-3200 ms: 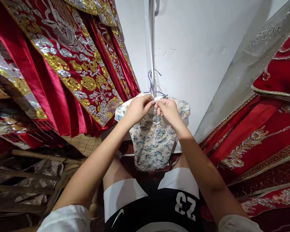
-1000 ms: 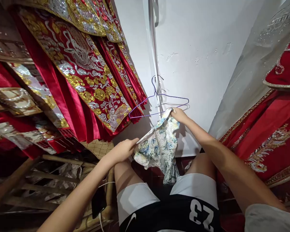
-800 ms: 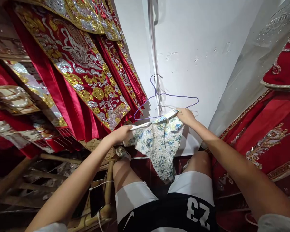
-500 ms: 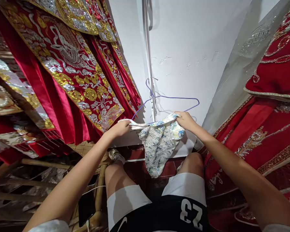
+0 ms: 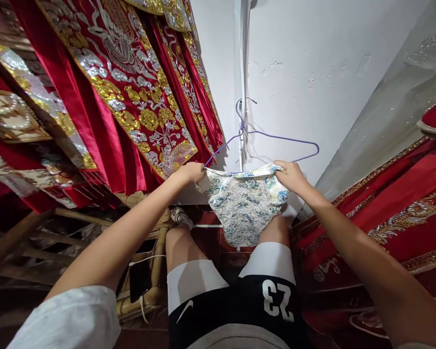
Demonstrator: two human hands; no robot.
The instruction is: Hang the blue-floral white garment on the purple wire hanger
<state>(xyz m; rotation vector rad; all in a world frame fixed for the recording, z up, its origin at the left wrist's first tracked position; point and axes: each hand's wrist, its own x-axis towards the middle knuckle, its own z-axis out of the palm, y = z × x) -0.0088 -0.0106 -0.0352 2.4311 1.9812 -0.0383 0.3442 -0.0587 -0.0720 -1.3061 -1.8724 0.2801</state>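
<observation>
A small white garment (image 5: pixel 241 208) with a blue, green and yellow floral print hangs stretched between my two hands; its exact kind I cannot make out. My left hand (image 5: pixel 192 173) pinches its upper left corner. At the upper right corner, my right hand (image 5: pixel 289 175) grips the edge with the fingers closed over it. Behind the garment's top edge is a purple wire hanger (image 5: pixel 279 137), its hook at a white vertical pole (image 5: pixel 241 68). The hanger's lower bar is mostly hidden by the cloth.
Red costumes with gold and silver embroidery (image 5: pixel 141 97) hang on the left. More beaded red fabric (image 5: pixel 396 218) is on the right, beside clear plastic sheeting (image 5: pixel 392 102). Low on the left, a bamboo chair (image 5: pixel 156 261) stands with a dark phone (image 5: pixel 140 281) and a white cable.
The garment has spread out wider and flatter between my hands, its lower part swinging toward my right knee. My view has shifted, so hanger and hands sit further right and higher.
</observation>
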